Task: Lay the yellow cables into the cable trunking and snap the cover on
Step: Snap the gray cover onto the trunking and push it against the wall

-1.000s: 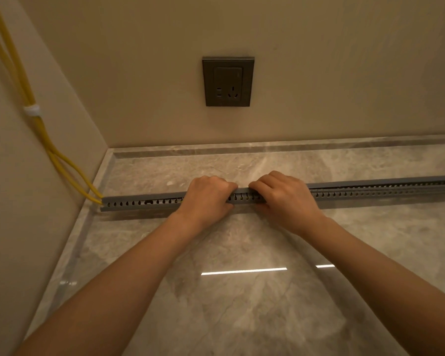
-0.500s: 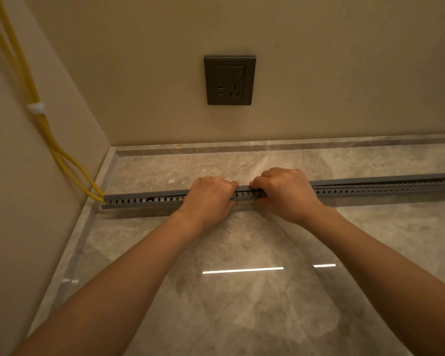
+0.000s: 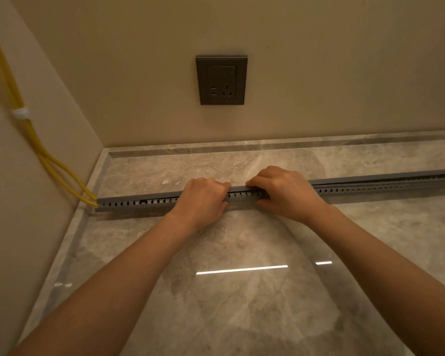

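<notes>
Two plain beige walls [image 3: 319,60] meet in a corner at the left, and below them runs a polished grey marble floor [image 3: 242,304] with a darker border strip along its edges (a ceiling light shows in it as a thin white streak). A long grey cable trunking [image 3: 144,201] lies flat on the floor, reaching from the left wall out past the right edge of view, its near side punched with a row of small holes and its cover [image 3: 370,178] sitting along the top. A dark wall socket [image 3: 221,80] sits on the far wall above it. The left hand [image 3: 203,199] and right hand [image 3: 285,192], close together near the trunking's middle, are each curled over the cover with fingers pressed together. Yellow cables [image 3: 62,173] come down the left wall, gathered by a white tie [image 3: 21,114], and enter the trunking's left end.
</notes>
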The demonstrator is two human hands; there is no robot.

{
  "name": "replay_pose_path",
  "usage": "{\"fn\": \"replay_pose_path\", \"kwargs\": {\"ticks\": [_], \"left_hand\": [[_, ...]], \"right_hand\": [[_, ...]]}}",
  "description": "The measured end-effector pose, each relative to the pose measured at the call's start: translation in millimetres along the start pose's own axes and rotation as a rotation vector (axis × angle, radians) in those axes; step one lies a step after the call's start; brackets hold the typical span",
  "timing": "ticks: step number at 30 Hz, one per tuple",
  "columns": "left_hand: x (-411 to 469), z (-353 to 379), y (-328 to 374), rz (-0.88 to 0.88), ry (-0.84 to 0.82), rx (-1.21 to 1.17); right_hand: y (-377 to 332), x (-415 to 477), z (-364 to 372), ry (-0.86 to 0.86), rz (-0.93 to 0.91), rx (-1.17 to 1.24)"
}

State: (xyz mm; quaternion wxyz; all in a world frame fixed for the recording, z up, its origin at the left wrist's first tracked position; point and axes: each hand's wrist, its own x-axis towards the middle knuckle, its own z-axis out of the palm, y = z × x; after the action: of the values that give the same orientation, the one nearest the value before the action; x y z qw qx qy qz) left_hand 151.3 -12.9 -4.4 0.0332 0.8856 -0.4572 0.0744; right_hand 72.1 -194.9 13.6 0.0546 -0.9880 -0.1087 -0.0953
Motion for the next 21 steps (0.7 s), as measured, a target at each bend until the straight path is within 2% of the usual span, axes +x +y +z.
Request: {"fn": "replay_pose_path", "kwargs": {"ticks": [9, 21], "left_hand": [[-3, 1, -5, 0.002, 0.013, -0.010], [-6, 0, -6, -0.024, -0.001, -0.053]], "right_hand": [[19, -12, -6, -0.017, 0.111, -0.077], [21, -5, -9, -0.067, 0.016, -0.110]]}}
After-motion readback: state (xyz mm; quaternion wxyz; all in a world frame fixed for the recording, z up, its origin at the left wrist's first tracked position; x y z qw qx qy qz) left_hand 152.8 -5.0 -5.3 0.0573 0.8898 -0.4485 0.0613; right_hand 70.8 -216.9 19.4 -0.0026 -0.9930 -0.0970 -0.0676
